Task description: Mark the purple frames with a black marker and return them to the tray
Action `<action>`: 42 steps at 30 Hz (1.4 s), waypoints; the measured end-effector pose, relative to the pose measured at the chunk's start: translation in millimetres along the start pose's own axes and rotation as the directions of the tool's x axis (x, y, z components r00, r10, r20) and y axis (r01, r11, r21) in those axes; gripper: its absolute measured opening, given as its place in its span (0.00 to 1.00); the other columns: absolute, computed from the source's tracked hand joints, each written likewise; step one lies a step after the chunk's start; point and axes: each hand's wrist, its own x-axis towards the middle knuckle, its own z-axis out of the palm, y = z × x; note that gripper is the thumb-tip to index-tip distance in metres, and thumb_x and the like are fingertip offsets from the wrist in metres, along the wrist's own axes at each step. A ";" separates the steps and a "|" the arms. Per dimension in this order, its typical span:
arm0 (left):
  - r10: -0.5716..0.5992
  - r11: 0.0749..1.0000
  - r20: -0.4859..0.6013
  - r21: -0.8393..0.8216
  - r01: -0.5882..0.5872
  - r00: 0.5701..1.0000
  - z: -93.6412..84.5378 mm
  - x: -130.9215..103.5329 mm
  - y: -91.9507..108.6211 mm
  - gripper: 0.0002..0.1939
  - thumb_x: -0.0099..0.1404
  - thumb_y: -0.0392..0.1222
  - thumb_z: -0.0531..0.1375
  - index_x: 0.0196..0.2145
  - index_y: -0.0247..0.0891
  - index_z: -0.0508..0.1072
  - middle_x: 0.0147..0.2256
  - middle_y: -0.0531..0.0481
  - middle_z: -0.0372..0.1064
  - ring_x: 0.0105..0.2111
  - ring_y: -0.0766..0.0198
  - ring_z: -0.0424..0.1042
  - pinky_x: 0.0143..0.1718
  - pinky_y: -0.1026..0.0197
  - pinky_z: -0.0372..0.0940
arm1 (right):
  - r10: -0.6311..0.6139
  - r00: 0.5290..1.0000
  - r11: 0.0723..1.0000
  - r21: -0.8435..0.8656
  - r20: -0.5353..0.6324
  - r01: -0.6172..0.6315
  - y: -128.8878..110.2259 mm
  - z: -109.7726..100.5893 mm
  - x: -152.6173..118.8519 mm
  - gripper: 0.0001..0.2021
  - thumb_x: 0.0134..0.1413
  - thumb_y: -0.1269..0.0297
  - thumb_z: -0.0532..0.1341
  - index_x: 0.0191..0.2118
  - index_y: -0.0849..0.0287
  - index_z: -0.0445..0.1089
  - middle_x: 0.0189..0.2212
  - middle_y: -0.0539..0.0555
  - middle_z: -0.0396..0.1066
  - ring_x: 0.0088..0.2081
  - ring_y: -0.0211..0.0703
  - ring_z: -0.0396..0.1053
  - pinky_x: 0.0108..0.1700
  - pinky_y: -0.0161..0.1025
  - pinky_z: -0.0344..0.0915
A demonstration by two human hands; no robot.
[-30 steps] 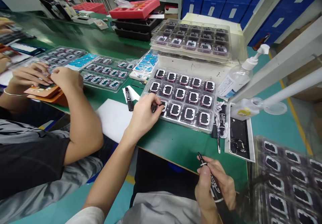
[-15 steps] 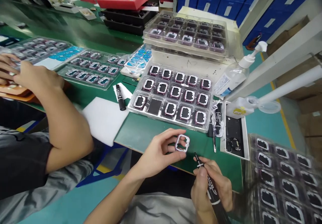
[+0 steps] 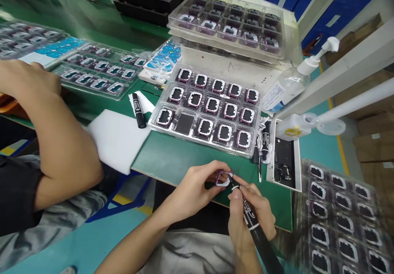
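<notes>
Between the thumb and fingers of my left hand point(image 3: 197, 188) is a small square frame point(image 3: 223, 183), purple outside with a white inner border, tilted over the table's front edge. My right hand point(image 3: 252, 212) grips a black marker pen point(image 3: 250, 215) like a pencil. The pen's tip meets the frame's right inner side, and a right fingertip rests close by. Beyond my hands lies a clear plastic tray point(image 3: 181, 136) of similar purple-and-white frames. One pocket in its front row point(image 3: 184, 123) holds no frame.
A co-worker's arm point(image 3: 58, 134) reaches in at the left, beside a white foam sheet point(image 3: 115, 136) and another marker point(image 3: 139, 110). Stacked trays point(image 3: 227, 23) stand behind. At right are a pump bottle point(image 3: 287, 85), a white box point(image 3: 286, 159) and another frame tray point(image 3: 341, 220).
My right hand has brought the marker up and left, so its tip now touches the frame. The frame has tilted in my left hand. The view has shifted slightly.
</notes>
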 end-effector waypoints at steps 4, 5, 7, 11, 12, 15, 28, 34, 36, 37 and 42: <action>0.029 0.999 -0.006 0.044 -0.029 1.000 0.7 -0.2 0.0 0.17 0.73 0.32 0.69 0.57 0.44 0.80 0.49 0.48 0.88 0.48 0.54 0.89 0.56 0.57 0.83 | -0.007 0.999 1.000 0.014 -0.034 0.007 -1.4 3.7 1.9 0.12 0.59 0.73 0.72 0.45 0.51 0.80 0.26 0.45 0.80 0.36 0.57 0.90 0.36 0.52 0.92; 0.031 0.998 -0.008 0.050 -0.031 0.999 1.0 -0.4 0.1 0.17 0.74 0.32 0.69 0.57 0.43 0.80 0.49 0.48 0.88 0.47 0.55 0.89 0.55 0.57 0.82 | -0.009 0.999 1.000 0.020 -0.039 0.009 -2.2 4.6 2.6 0.12 0.58 0.74 0.72 0.45 0.51 0.80 0.26 0.45 0.80 0.36 0.56 0.90 0.37 0.52 0.92; 0.025 0.998 -0.011 0.059 -0.024 1.000 1.6 -0.6 0.1 0.16 0.74 0.33 0.69 0.57 0.44 0.80 0.48 0.49 0.88 0.47 0.56 0.89 0.55 0.58 0.82 | -0.014 0.999 1.000 0.024 -0.038 0.015 -3.6 5.7 3.9 0.12 0.58 0.75 0.72 0.45 0.52 0.80 0.26 0.45 0.80 0.35 0.56 0.90 0.37 0.52 0.92; 0.018 0.998 -0.022 0.061 -0.017 1.000 2.9 -0.9 -0.9 0.17 0.73 0.34 0.70 0.57 0.45 0.81 0.49 0.50 0.87 0.48 0.56 0.89 0.54 0.58 0.82 | -0.023 0.999 1.000 0.018 -0.040 0.023 -3.8 5.5 4.3 0.12 0.57 0.75 0.72 0.44 0.51 0.79 0.26 0.45 0.80 0.35 0.57 0.90 0.36 0.53 0.92; 0.021 0.998 -0.025 0.061 -0.019 0.999 3.1 -0.9 -1.3 0.17 0.73 0.34 0.70 0.57 0.45 0.81 0.49 0.49 0.87 0.48 0.55 0.89 0.53 0.58 0.82 | -0.025 0.999 1.000 0.015 -0.039 0.025 -3.4 5.3 3.9 0.12 0.57 0.74 0.72 0.44 0.51 0.79 0.26 0.45 0.80 0.35 0.57 0.90 0.35 0.52 0.92; 0.026 0.998 -0.028 0.064 -0.024 0.999 3.3 -1.1 -2.0 0.17 0.73 0.34 0.70 0.58 0.44 0.81 0.48 0.49 0.87 0.48 0.54 0.89 0.53 0.57 0.82 | -0.017 0.999 1.000 0.010 -0.039 0.018 -2.1 4.9 2.4 0.12 0.57 0.74 0.73 0.44 0.51 0.80 0.27 0.46 0.82 0.36 0.57 0.90 0.33 0.48 0.90; 0.094 0.982 -0.017 0.166 -0.090 0.995 2.6 -5.0 -3.8 0.18 0.75 0.33 0.68 0.59 0.45 0.80 0.49 0.50 0.87 0.46 0.57 0.88 0.48 0.63 0.78 | -0.159 0.987 0.986 -0.055 -0.015 0.158 0.9 6.2 3.4 0.15 0.55 0.79 0.73 0.46 0.56 0.81 0.29 0.48 0.82 0.36 0.57 0.91 0.37 0.47 0.92; 0.099 0.983 -0.023 0.160 -0.094 0.995 3.7 -7.2 -2.6 0.16 0.79 0.34 0.67 0.61 0.42 0.80 0.51 0.47 0.87 0.47 0.58 0.88 0.49 0.63 0.79 | -0.197 0.980 0.979 -0.065 -0.019 0.196 -2.4 8.9 6.1 0.15 0.57 0.81 0.71 0.47 0.58 0.80 0.30 0.48 0.82 0.35 0.54 0.90 0.35 0.45 0.92; 0.094 0.985 -0.021 0.150 -0.090 0.995 3.8 -6.9 -1.7 0.15 0.79 0.34 0.66 0.61 0.41 0.80 0.51 0.47 0.87 0.47 0.58 0.88 0.50 0.63 0.79 | -0.193 0.981 0.980 -0.061 -0.021 0.191 -3.5 8.6 7.1 0.14 0.58 0.81 0.71 0.46 0.57 0.80 0.30 0.48 0.82 0.34 0.54 0.90 0.34 0.44 0.92; 0.091 0.986 -0.019 0.143 -0.087 0.996 3.7 -6.7 -1.5 0.15 0.79 0.34 0.66 0.61 0.41 0.80 0.51 0.47 0.87 0.47 0.58 0.88 0.50 0.62 0.79 | -0.199 0.980 0.978 -0.066 -0.016 0.197 -3.8 8.1 7.4 0.14 0.58 0.81 0.71 0.46 0.57 0.80 0.30 0.48 0.82 0.35 0.54 0.90 0.35 0.44 0.92; 0.060 0.992 -0.034 0.113 -0.056 0.998 3.0 -6.6 -1.6 0.15 0.77 0.35 0.69 0.59 0.44 0.81 0.50 0.49 0.87 0.48 0.57 0.89 0.52 0.62 0.81 | -0.229 0.973 0.970 -0.082 0.032 0.231 -3.4 5.3 7.7 0.17 0.57 0.82 0.71 0.49 0.57 0.81 0.31 0.50 0.84 0.38 0.56 0.91 0.39 0.46 0.93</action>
